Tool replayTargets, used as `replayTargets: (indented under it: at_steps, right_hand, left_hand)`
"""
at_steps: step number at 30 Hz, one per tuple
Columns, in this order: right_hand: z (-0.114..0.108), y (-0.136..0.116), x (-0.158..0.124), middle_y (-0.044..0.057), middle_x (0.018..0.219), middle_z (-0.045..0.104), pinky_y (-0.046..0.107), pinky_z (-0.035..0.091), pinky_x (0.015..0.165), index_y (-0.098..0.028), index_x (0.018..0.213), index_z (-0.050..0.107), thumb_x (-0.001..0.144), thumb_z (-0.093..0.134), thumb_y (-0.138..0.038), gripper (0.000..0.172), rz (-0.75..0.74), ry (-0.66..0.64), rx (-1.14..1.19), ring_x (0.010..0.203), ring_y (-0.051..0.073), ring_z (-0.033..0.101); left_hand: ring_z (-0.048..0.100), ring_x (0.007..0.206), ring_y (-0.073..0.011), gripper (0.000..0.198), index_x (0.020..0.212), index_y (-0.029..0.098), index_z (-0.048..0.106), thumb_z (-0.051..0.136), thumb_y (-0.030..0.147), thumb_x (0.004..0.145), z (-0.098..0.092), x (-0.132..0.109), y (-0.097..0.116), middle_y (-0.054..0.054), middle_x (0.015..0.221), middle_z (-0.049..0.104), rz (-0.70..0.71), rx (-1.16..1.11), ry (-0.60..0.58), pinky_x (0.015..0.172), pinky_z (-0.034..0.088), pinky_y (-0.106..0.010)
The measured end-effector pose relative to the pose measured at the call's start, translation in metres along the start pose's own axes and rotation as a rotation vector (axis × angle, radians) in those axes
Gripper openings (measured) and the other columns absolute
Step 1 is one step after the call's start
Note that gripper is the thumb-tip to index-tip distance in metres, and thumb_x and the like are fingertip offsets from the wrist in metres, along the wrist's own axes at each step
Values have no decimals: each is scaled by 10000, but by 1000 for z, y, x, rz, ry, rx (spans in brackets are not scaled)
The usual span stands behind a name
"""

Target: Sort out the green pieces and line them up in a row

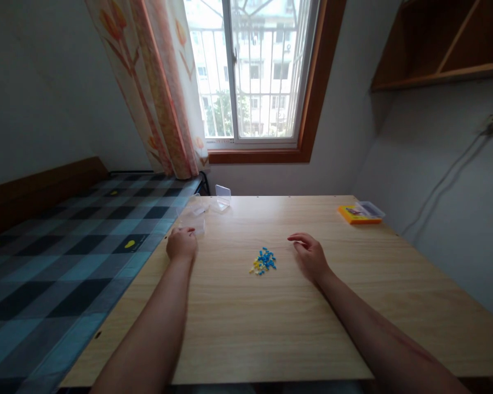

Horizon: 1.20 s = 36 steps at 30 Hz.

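A small heap of blue and yellow pieces [263, 261] lies on the wooden table [279, 323], between my two hands. My left hand [181, 243] rests near the table's left edge with its fingers curled, touching a clear plastic box [192, 222]; what it grips is hidden. My right hand [310, 254] hovers just right of the heap, fingers loosely stretched out and holding nothing.
More clear plastic boxes [222, 196] stand at the table's far left. An orange box with a clear tray [359, 213] sits at the far right. A bed with a checked blue cover [66, 257] adjoins the table's left edge. A window and curtain are behind.
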State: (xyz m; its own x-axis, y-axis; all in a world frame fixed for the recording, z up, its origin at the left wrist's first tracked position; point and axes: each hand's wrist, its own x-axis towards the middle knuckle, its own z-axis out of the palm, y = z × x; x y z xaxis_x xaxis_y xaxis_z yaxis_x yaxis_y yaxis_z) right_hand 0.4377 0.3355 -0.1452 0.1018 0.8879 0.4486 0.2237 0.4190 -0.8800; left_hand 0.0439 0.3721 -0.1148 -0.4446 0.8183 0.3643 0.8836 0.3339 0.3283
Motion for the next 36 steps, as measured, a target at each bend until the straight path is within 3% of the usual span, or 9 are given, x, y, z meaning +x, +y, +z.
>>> replayTargets:
  at_steps: [4, 13, 23, 30, 36]
  right_hand:
    - [1, 3, 1, 95, 1022, 704, 369, 544, 814, -202, 856, 765, 771, 567, -264, 224, 45, 11, -6, 1016, 257, 641]
    - [1, 3, 3, 79, 944, 731, 342, 533, 780, -196, 842, 764, 759, 571, -265, 222, 93, 28, 5, 924, 236, 661]
    - [0, 8, 7, 75, 823, 732, 319, 487, 673, -179, 799, 763, 711, 558, -258, 237, 173, 171, 17, 791, 230, 643]
    - [0, 18, 11, 67, 800, 740, 326, 495, 685, -178, 783, 764, 684, 552, -260, 248, 207, 178, 34, 769, 231, 647]
    - [2, 30, 16, 77, 923, 759, 333, 530, 703, -185, 888, 761, 733, 529, -304, 304, 238, 223, 49, 798, 227, 669]
  left_hand:
    - [622, 1042, -297, 325, 1119, 219, 734, 525, 288, 881, 5, 5, 0, -132, 1218, 618, -32, -2, 28, 905, 506, -391]
    - [573, 1124, -307, 331, 1120, 197, 705, 471, 302, 912, 21, 31, 2, -148, 1208, 633, 94, 102, 23, 955, 470, -388]
    - [593, 1077, -308, 319, 1094, 192, 702, 455, 301, 923, 26, 49, 8, -143, 1191, 639, 150, 156, 17, 903, 481, -378]
    - [594, 1069, -303, 335, 1140, 177, 670, 426, 298, 945, 23, 48, 16, -154, 1193, 622, 197, 204, -12, 898, 474, -368]
    - [609, 1039, -315, 457, 1353, 165, 510, 453, 333, 932, 19, 37, 22, -194, 1331, 510, 220, 221, 57, 814, 498, -383]
